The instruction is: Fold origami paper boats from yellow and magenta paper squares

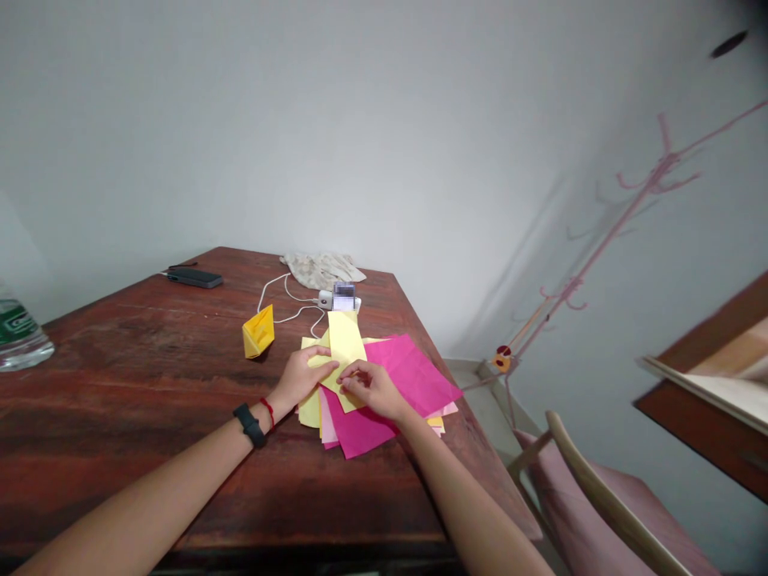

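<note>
A pale yellow sheet of paper (346,340), folded into a long narrow shape, lies over a stack of coloured sheets. My left hand (303,376) holds its left edge, thumb pressed on the surface. From the right, my right hand (377,390) has its fingers bent together in a pinch at the lower part of the same paper; the fingertips partly hide what they grip. Beneath both hands spreads a magenta sheet (414,372), with yellow and pink sheets showing under it. To the left stands a folded yellow paper piece (258,332).
On the wooden table (150,416) are a dark power bank (194,278), a crumpled cloth (321,269), a white device (325,300) with cables and a small screen (344,296). A water bottle (21,332) stands far left. Right of the table are a chair (582,496) and pink coat rack (618,228).
</note>
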### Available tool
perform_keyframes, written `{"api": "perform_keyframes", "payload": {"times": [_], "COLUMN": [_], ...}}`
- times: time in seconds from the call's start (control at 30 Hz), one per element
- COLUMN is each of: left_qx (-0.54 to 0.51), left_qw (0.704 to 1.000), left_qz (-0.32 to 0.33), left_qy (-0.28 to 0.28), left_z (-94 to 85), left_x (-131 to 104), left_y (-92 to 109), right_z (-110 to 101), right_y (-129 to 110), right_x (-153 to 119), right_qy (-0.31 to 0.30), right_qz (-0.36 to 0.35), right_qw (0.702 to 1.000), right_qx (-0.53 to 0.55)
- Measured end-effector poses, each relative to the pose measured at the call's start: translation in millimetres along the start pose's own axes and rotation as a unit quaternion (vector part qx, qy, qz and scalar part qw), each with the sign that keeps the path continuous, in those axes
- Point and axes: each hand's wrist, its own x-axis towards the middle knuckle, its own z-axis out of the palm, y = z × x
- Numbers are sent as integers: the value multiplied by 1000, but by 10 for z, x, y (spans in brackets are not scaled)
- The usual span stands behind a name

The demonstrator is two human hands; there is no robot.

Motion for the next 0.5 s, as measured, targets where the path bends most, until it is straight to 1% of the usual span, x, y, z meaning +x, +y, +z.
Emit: {"api": "perform_keyframes", "payload": {"times": [0.07,0.2,0.3,0.4,0.5], "left_qx": [-4,-29,-51,-61,-72], "left_qw": [1000,998,997,997,996], "left_qz": [8,24,32,41,47], "left_qy": [15,47,39,26,13], "left_z": [3,14,20,21,21], "left_x": [0,-11,-24,-28,-28], "left_y": [-9,-18,-2,22,41], "right_z": [-1,-30,-68,-95,-96], "right_y": [-4,27,66,98,111], "right_x": [8,47,74,91,94], "right_qy": [30,145,206,231,234], "right_qz": [-11,-47,-73,-94,-96], "right_qw": [999,983,970,962,963], "right_qx": [-27,-98,-111,-109,-91]}}
